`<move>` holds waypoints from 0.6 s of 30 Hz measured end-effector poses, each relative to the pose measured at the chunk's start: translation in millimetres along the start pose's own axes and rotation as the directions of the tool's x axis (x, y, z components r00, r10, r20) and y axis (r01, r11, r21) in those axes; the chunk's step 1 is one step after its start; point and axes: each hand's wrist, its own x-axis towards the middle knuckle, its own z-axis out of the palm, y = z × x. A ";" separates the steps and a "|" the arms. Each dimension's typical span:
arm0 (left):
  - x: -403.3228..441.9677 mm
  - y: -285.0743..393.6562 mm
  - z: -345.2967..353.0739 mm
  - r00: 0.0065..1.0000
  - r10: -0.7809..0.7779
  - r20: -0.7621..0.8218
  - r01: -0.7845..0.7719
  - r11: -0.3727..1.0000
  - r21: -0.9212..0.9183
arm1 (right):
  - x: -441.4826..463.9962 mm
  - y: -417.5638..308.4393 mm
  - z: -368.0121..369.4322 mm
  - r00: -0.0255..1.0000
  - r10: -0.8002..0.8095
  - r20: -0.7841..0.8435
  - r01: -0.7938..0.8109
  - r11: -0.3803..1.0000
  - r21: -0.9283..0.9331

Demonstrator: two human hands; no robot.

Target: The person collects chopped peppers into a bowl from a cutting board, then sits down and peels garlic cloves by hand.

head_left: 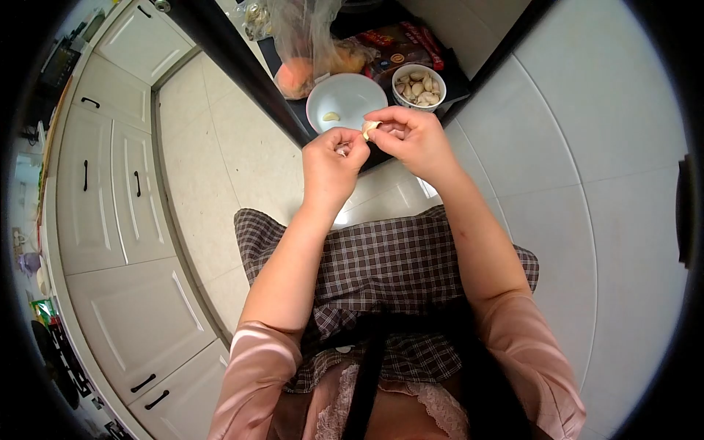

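Both hands meet just in front of a white bowl. My right hand [416, 141] is closed, its thumb and fingers pinching a garlic clove [371, 127] with papery skin. My left hand [331, 165] is closed too, its fingertips at the same clove, with a bit of pale garlic or skin showing in its curled fingers. In the white bowl [359, 94] lies one peeled clove [331, 116]. A smaller bowl [419, 108] to the right holds several unpeeled cloves [418, 88].
Behind the bowls on the dark shelf [458, 84] are a clear plastic bag [301, 33], round orange produce [295, 77] and a dark red package [400, 50]. Black posts flank the shelf. Cream cabinets [139, 323] line the left; a pale tiled wall stands right.
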 end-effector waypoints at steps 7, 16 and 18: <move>4.5 -4.4 0.5 0.985 0.161 -0.059 -0.158 0.986 0.060 | -3.6 -8.2 -4.9 0.996 0.028 0.082 -0.015 0.987 -0.162; 6.4 -0.5 -1.7 0.994 -0.113 -0.003 0.106 0.941 -0.320 | 1.2 -2.4 -9.1 1.000 0.017 0.017 -0.018 0.998 0.055; 5.5 1.7 -0.5 0.989 -0.145 0.033 0.148 0.937 -0.318 | 0.9 -6.2 -8.7 1.000 0.013 0.017 -0.014 0.997 0.077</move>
